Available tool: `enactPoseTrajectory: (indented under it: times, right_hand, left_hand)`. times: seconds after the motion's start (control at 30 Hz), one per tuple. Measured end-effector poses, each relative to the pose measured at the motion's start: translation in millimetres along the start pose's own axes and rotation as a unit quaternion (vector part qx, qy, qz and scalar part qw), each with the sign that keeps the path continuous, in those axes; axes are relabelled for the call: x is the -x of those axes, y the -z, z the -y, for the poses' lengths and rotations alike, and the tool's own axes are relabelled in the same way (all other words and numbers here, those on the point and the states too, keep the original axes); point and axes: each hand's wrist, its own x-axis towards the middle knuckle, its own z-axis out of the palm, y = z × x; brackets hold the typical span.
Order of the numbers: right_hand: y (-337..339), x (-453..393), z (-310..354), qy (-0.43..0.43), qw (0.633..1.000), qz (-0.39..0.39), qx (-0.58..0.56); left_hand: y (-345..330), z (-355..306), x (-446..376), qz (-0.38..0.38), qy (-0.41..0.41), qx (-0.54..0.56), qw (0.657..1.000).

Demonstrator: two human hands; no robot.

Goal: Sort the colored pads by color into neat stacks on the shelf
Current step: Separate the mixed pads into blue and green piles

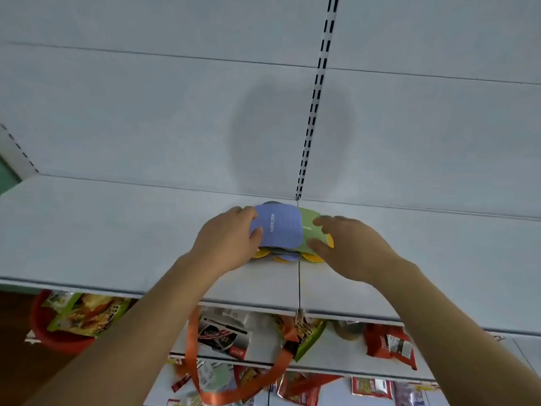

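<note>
Head view shows your two hands on a mixed pile of colored pads (pixel 288 247) lying on the white shelf (pixel 117 230), right over the seam where two shelf boards meet, below the slotted upright (pixel 314 98) on the back panel. Your left hand (pixel 227 244) holds the purple pad (pixel 278 227) on top of the pile, its grip closed on the pad's left edge with the thumb on the upper face and the fingers curled round the far corner. Just right of the purple pad, partly tucked under it, lies a green pad (pixel 310 221). Your right hand (pixel 348 244) rests on that green pad with the fingers spread and fairly straight, a wide grip pressing down, not pinching. Yellow pads (pixel 260 254) and another purple one peek out beneath the pile at its near edge. Below the shelf, lower shelves carry snack packets (pixel 389 344), and an orange strap (pixel 193 347) hangs in a loop in front of them. A red bucket (pixel 44 326) with packets stands at lower left.
</note>
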Motion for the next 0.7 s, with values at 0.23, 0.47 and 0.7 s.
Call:
enactPoseTrajectory:
  times: [0.23,0.47,0.7]
  right_hand:
    - [-27.6,-31.3,-10.5,-0.062,0.998,0.007,0.003]
    - [-61.7,-20.3,-10.1,-0.117,0.986,-0.093,-0.074]
    - [-80.2,-16.0,1.0,-0.163,0.949,-0.195,-0.185]
  left_hand:
    - [-35.1,26.2,-39.5,0.039,0.012,-0.003,0.999]
    - [-41.6,23.7,-58.9,0.036,0.053,-0.007,0.998]
    - [-43.5,18.1,-57.5,0.023,0.137,0.095,0.986]
